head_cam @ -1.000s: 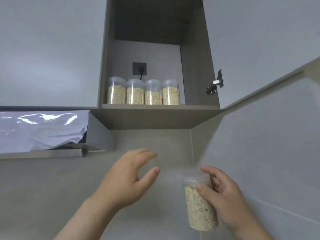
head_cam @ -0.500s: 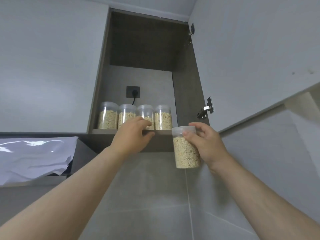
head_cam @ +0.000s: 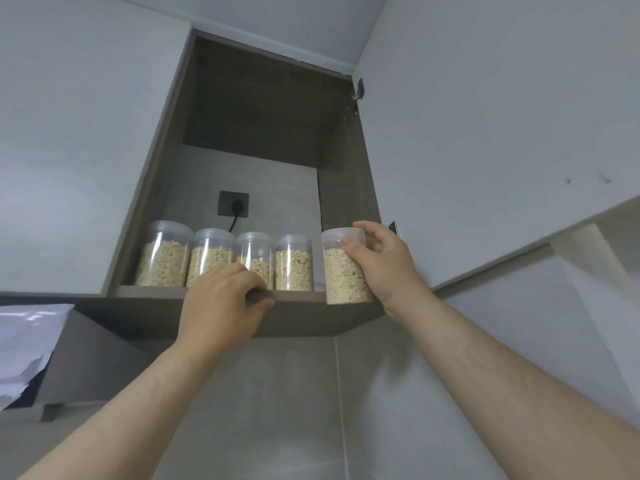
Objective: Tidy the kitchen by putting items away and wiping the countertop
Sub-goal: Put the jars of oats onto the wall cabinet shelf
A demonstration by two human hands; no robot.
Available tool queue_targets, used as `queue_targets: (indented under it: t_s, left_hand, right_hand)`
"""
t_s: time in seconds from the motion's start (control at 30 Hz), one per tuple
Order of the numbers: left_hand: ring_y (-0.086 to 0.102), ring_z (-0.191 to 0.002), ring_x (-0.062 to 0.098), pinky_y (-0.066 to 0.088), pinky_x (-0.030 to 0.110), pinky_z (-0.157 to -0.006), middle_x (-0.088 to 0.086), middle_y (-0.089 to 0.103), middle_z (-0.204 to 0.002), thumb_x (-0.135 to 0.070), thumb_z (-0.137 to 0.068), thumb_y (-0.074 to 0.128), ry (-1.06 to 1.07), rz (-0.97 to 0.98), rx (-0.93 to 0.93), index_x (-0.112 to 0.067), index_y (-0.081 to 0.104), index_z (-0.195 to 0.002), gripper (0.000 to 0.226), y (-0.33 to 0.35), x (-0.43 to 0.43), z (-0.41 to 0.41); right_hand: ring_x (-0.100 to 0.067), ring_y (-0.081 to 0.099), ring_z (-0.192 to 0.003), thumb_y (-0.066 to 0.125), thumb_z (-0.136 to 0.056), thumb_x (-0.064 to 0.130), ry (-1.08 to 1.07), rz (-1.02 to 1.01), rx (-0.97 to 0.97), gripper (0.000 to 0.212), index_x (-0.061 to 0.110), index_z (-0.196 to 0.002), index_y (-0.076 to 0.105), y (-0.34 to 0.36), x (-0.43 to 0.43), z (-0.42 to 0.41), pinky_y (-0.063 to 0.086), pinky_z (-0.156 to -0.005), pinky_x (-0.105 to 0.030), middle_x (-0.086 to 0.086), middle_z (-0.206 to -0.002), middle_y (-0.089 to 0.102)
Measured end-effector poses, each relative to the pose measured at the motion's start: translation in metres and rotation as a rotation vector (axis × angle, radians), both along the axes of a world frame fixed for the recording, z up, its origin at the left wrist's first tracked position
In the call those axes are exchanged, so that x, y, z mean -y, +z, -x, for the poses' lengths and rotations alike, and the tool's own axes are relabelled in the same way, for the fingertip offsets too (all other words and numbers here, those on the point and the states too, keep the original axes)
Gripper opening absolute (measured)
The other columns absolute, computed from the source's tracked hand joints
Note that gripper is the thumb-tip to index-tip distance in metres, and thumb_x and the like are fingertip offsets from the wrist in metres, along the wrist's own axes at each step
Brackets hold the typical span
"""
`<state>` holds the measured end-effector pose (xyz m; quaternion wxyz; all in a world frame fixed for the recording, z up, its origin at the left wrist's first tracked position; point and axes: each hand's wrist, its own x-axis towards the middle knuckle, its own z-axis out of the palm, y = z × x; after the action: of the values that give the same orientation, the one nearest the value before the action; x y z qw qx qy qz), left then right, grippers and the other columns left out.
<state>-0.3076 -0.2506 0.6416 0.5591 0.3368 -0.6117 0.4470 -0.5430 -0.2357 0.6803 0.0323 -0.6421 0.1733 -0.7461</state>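
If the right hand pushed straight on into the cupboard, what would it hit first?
Likely nothing soon: the right hand would carry the held jar into the gap beside the fourth jar, then the back wall. Depth unclear.

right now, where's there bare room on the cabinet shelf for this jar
Bare shelf shows at the right end, between the fourth jar and the cabinet wall, behind the held jar. Leftward the row is packed; the left hand grips the front edge.

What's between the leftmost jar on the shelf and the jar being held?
Three more oat jars stand in a row on the shelf between the leftmost jar and the held jar; the head view shows it.
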Motion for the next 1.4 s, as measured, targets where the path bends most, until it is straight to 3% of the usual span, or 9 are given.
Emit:
queue_targets:
  t_s: [0.17,0.5,0.63,0.73,0.87,1.0,1.17,1.27,1.4]
  left_hand:
    - [0.049,-0.074,0.011,0.033,0.025,-0.066,-0.014,0.058,-0.078,-0.032,-0.073,0.081,-0.014,-0.001,-0.006,-0.025,0.071,-0.081,0.015,0.001,0.002,0.000]
    - [0.049,-0.074,0.009,0.033,0.024,-0.068,-0.018,0.053,-0.076,-0.034,-0.073,0.080,-0.021,-0.006,0.003,-0.027,0.069,-0.080,0.014,0.001,0.004,-0.002]
    - [0.049,-0.074,0.009,0.032,0.023,-0.068,-0.019,0.052,-0.076,-0.034,-0.074,0.079,-0.025,-0.006,0.002,-0.028,0.069,-0.081,0.014,0.001,0.005,-0.002]
    - [0.049,-0.074,0.010,0.033,0.024,-0.068,-0.019,0.051,-0.076,-0.033,-0.073,0.080,-0.030,-0.003,-0.002,-0.027,0.069,-0.080,0.015,0.001,0.005,-0.001]
    - [0.047,-0.073,0.009,0.032,0.024,-0.067,-0.019,0.050,-0.075,-0.033,-0.073,0.080,-0.028,0.002,-0.005,-0.027,0.069,-0.080,0.015,0.000,0.004,-0.001]
    - [0.047,-0.074,0.008,0.032,0.024,-0.069,-0.020,0.048,-0.076,-0.034,-0.075,0.079,-0.026,-0.016,-0.007,-0.028,0.069,-0.082,0.013,0.000,0.003,-0.001]
    - [0.047,-0.074,0.008,0.032,0.024,-0.069,-0.019,0.049,-0.076,-0.034,-0.075,0.079,-0.035,-0.011,-0.004,-0.028,0.069,-0.081,0.013,0.000,0.003,-0.001]
    - [0.047,-0.074,0.008,0.032,0.024,-0.069,-0.019,0.049,-0.076,-0.034,-0.075,0.079,-0.036,-0.008,-0.004,-0.027,0.070,-0.082,0.013,0.000,0.004,-0.001]
    - [0.047,-0.075,0.008,0.032,0.024,-0.070,-0.019,0.049,-0.076,-0.034,-0.075,0.078,-0.033,-0.001,0.001,-0.027,0.070,-0.082,0.013,0.000,0.004,-0.001]
  right_hand:
    - [-0.006,0.063,-0.102,0.065,-0.093,0.036,-0.026,0.015,-0.021,0.031,0.028,-0.122,0.059,0.026,0.007,0.002,0.051,-0.072,-0.020,0.007,-0.114,0.064]
    - [-0.005,0.063,-0.104,0.066,-0.093,0.034,0.020,-0.073,-0.046,0.024,0.031,-0.116,0.058,0.028,0.041,-0.001,0.050,-0.076,-0.021,0.007,-0.119,0.066]
    - [-0.010,0.052,-0.128,0.065,-0.092,0.042,-0.077,-0.172,-0.200,0.058,0.030,-0.145,0.045,0.026,0.043,0.008,0.044,-0.106,-0.032,0.009,-0.144,0.050]
    - [-0.012,0.043,-0.135,0.067,-0.092,0.034,-0.090,-0.211,-0.307,0.075,0.036,-0.154,0.026,0.022,0.036,0.017,0.038,-0.106,-0.027,0.010,-0.151,0.039]
    - [-0.013,0.052,-0.127,0.069,-0.091,0.016,-0.151,-0.182,-0.443,0.078,0.044,-0.151,0.027,0.022,0.030,0.025,0.046,-0.101,-0.029,0.008,-0.156,0.036]
    - [-0.009,0.058,-0.120,0.067,-0.091,0.009,-0.119,-0.197,-0.461,0.079,0.042,-0.151,0.029,0.021,0.030,0.025,0.048,-0.083,-0.016,0.003,-0.140,0.056]
    - [-0.015,0.059,-0.119,0.067,-0.091,0.006,-0.118,-0.217,-0.430,0.080,0.041,-0.151,0.028,0.019,0.035,0.019,0.051,-0.095,-0.027,-0.002,-0.135,0.059]
    - [-0.013,0.067,-0.100,0.065,-0.091,0.004,-0.113,-0.254,-0.416,0.081,0.042,-0.151,0.028,0.018,0.040,0.017,0.057,-0.087,-0.032,-0.009,-0.130,0.063]
    - [-0.008,0.066,-0.072,0.062,-0.090,0.002,-0.159,-0.283,-0.406,0.081,0.040,-0.152,0.027,0.019,0.043,0.012,0.053,-0.064,-0.022,-0.010,-0.121,0.067]
